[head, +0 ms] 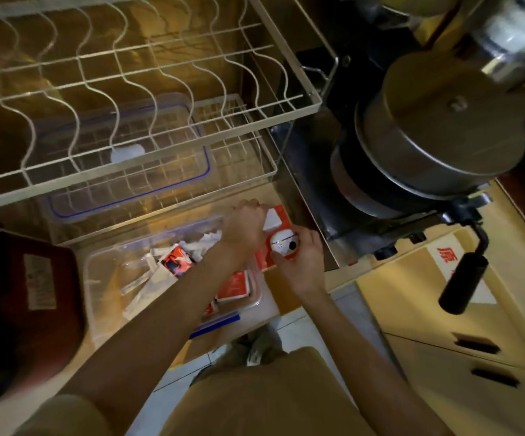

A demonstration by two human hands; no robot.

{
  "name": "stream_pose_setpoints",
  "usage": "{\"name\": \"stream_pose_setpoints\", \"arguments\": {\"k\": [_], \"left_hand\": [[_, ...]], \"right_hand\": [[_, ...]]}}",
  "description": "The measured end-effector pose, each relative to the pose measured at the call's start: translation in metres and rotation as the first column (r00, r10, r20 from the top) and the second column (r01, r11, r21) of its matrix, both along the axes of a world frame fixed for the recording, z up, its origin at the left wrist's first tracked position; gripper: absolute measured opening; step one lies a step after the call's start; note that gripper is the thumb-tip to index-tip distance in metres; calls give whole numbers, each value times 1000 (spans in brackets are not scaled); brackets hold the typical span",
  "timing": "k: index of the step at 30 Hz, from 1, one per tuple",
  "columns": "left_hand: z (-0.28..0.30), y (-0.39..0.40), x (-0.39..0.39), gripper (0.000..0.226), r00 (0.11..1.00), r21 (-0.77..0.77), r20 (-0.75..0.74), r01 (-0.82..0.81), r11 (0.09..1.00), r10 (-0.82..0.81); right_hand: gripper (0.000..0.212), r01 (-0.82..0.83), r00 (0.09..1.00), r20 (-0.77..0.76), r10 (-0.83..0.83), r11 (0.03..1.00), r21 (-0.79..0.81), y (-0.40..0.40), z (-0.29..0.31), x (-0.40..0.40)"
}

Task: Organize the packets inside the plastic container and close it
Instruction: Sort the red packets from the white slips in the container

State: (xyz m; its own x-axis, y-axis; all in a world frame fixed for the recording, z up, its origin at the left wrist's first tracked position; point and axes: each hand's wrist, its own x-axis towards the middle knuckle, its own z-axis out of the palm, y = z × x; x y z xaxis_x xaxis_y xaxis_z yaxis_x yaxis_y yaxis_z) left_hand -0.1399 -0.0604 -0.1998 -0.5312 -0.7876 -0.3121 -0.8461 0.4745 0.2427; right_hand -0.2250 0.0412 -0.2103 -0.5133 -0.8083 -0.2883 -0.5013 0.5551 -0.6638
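A clear plastic container point(97, 278) sits open on the counter, holding white sachets point(141, 284), a red-and-black packet point(178, 261) and red packets point(234, 286). At its right end, my left hand point(245, 228) and my right hand point(299, 262) together grip a large red-and-white packet point(278, 228) standing on edge. The container's clear lid with a blue seal point(122, 165) lies on the lower wire shelf behind the container.
A white wire dish rack point(148, 73) hangs over the counter. A dark red appliance point(31, 294) stands to the left. Stacked steel pots point(437, 136) with a black handle point(465, 278) sit at right above cardboard boxes point(443, 309).
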Motion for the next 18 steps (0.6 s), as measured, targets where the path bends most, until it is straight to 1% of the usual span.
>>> {"name": "stream_pose_setpoints", "arguments": {"k": [2, 6, 7, 9, 11, 13, 15, 17, 18], "left_hand": [[-6, 1, 0, 43, 1000, -18, -15, -15, 1000, 15], [-9, 2, 4, 45, 997, 28, -64, -50, 998, 51], [-8, 3, 7, 46, 992, 45, -108, -53, 998, 58], [-4, 7, 17, 46, 965, 75, -247, -75, 994, 91], [5, 15, 33, 42, 908, 102, -384, -142, 985, 170], [13, 23, 51, 35, 858, 134, -452, -205, 970, 244], [17, 31, 69, 25, 817, 226, -474, -249, 942, 330], [15, 37, 87, 18, 770, 341, -463, -302, 890, 439], [12, 40, 94, 16, 744, 368, -456, -342, 865, 488]], "right_hand": [[56, -35, 999, 1, 35, 999, 23, -1, -2, -2], [57, -136, 988, -66, 143, 986, 93, -1, -5, -3], [58, -150, 985, -71, 158, 983, 107, -1, -4, -3], [59, -174, 980, -77, 182, 979, 104, -2, 1, -3], [55, -188, 977, -92, 192, 981, 46, -1, 9, -1], [44, -209, 974, -103, 202, 976, -64, -1, 22, 3], [31, -253, 967, -54, 247, 954, -163, -2, 34, 11], [22, -335, 938, 14, 346, 917, -214, -5, 39, 22], [19, -394, 913, 15, 408, 890, -227, -7, 38, 27]]}}
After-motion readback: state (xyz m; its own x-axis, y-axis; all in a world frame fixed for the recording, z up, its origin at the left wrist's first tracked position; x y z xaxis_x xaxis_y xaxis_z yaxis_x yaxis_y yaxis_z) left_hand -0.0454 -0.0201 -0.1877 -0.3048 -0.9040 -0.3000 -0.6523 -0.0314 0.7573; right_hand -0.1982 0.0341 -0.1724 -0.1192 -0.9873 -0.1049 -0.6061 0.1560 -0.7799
